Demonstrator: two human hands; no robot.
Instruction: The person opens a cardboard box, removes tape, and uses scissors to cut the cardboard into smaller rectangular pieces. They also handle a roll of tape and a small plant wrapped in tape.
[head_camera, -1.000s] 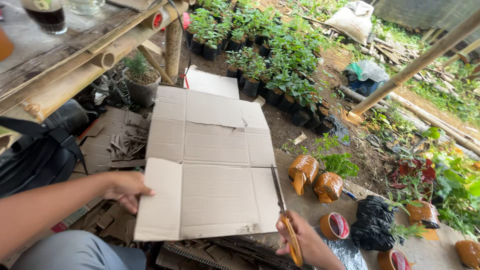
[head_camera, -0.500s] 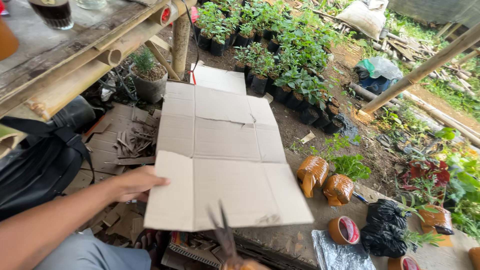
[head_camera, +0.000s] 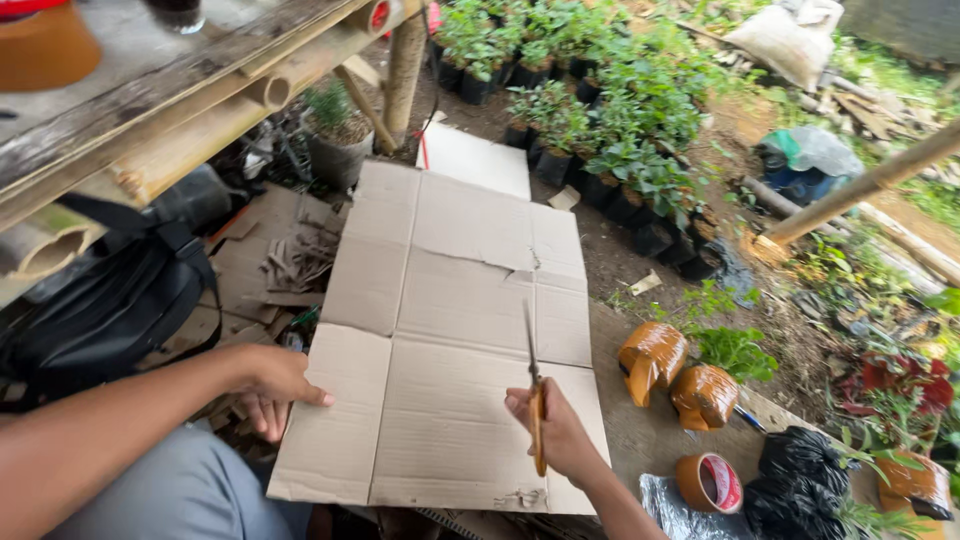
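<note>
One flattened cardboard sheet (head_camera: 450, 340), spread over the ground. Left hand (head_camera: 268, 385) presses its left edge, fingers together. Right hand (head_camera: 555, 430) grips scissors (head_camera: 534, 385), blades nearly closed, above centre. Risk: sheet may slide, skewing any cut.

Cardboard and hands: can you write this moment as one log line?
left hand: pressing cardboard sheet edge | right hand: gripping orange-handled scissors, blades on sheet | nearby: tape roll

Outdoor plant nursery work area; rows of seedlings in black pots (head_camera: 600, 130) stand on bare soil; a rough bamboo bench (head_camera: 200, 120) stands at left; filled sacks (head_camera: 790, 45) and wrapped plant pots (head_camera: 680, 375) lie around.
</note>
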